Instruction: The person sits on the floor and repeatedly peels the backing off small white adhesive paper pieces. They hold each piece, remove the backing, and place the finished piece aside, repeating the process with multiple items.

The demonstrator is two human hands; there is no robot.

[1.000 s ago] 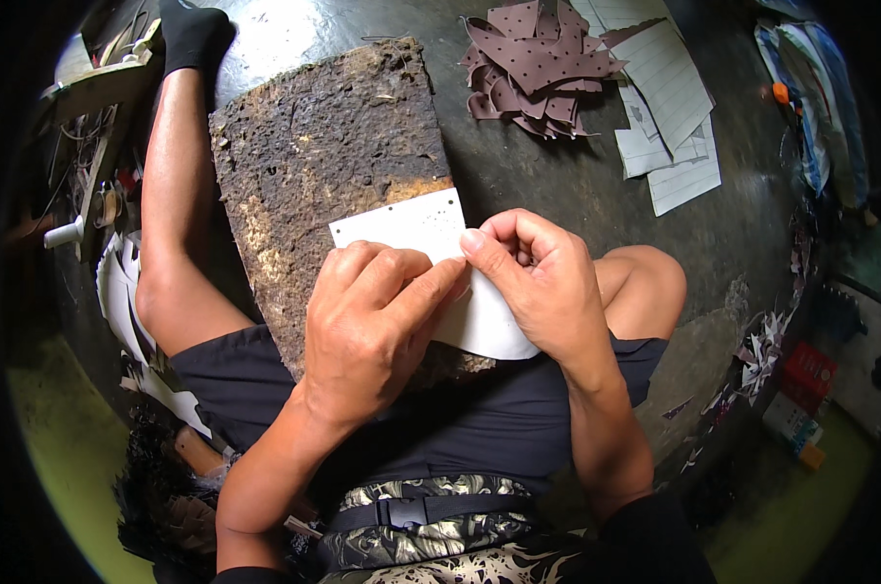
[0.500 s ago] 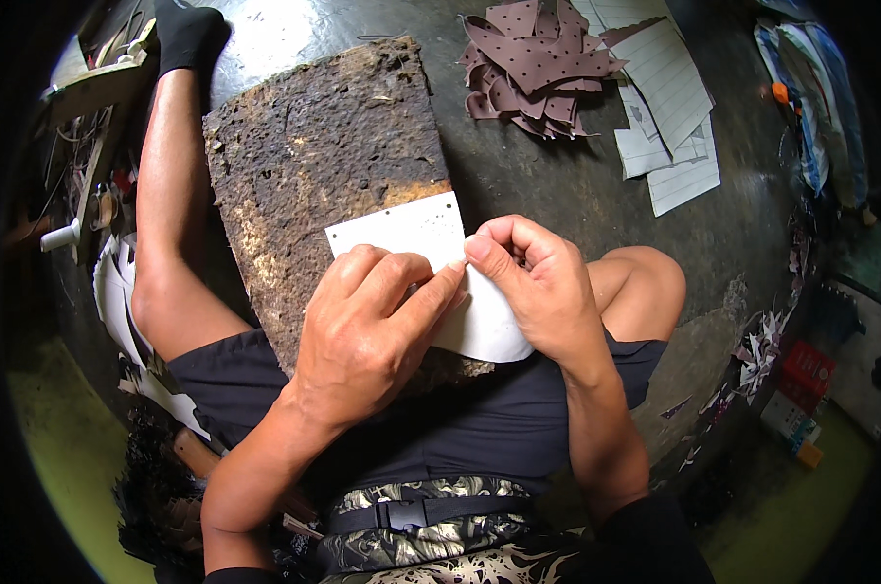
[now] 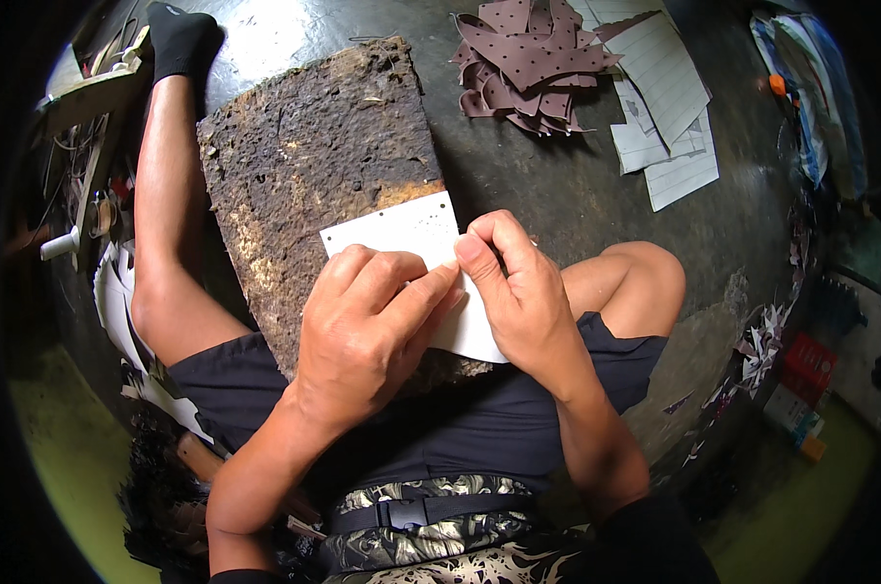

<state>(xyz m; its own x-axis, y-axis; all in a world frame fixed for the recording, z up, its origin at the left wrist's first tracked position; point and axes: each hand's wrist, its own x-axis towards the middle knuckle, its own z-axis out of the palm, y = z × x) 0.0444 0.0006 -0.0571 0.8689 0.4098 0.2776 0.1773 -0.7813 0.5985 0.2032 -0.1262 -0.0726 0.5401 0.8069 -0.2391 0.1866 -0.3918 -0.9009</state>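
Observation:
A white sheet piece (image 3: 401,226) with small holes along its far edge and a cluster of tiny dark dots near the far right corner lies on a rough, pitted brown board (image 3: 323,127). My left hand (image 3: 367,326) rests over it with bent fingers, its index tip and thumb at the right edge. Right beside them, my right hand (image 3: 513,287) pinches that same edge between thumb and curled fingers. The fingertips of both hands nearly meet. Whether anything small sits between them is hidden. The near part of the sheet shows between the hands.
Brown perforated strips (image 3: 533,68) are heaped on the dark floor beyond the board. Lined paper sheets (image 3: 659,88) overlap to their right. A wooden stand (image 3: 90,92) is at far left, white scraps (image 3: 124,302) by my left knee, a red box (image 3: 807,368) at right.
My right hand has shifted slightly left and now covers more of the sheet's near right part. My left hand stays nearly in place. The whole view has moved a little.

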